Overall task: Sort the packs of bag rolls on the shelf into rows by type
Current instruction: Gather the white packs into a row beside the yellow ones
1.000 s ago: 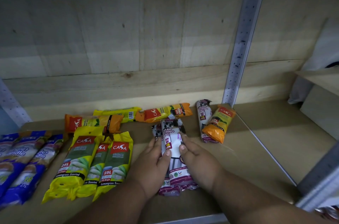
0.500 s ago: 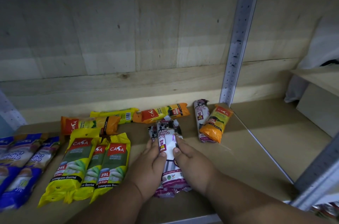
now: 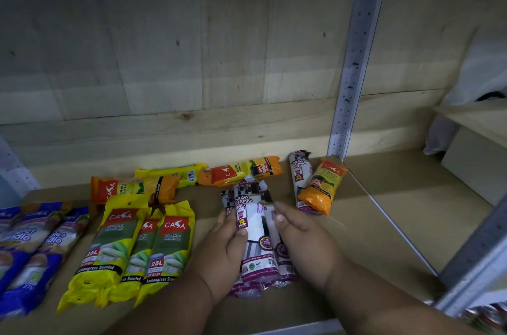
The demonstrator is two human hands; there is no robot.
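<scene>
A bundle of white and purple drawstring bag packs (image 3: 256,236) lies lengthwise at the front middle of the wooden shelf (image 3: 397,225). My left hand (image 3: 222,255) presses its left side and my right hand (image 3: 304,247) its right side, fingers curled on the packs. Three yellow Casa packs (image 3: 131,252) lie side by side to the left. Blue packs (image 3: 30,249) lie at the far left. Orange packs (image 3: 131,190) (image 3: 241,170) and a yellow pack (image 3: 175,174) lie crosswise at the back. Another drawstring pack (image 3: 297,172) lies under an orange pack (image 3: 322,188) at the back right.
A perforated metal upright (image 3: 354,71) stands at the back right of the shelf. Wooden boards (image 3: 164,60) form the back wall. A metal front rail (image 3: 477,260) runs at the right. A lower wooden ledge (image 3: 477,120) sits at the far right.
Both hands have stayed on the drawstring bundle, squeezing the packs together; the thumbs have shifted slightly along it. The other packs have not moved.
</scene>
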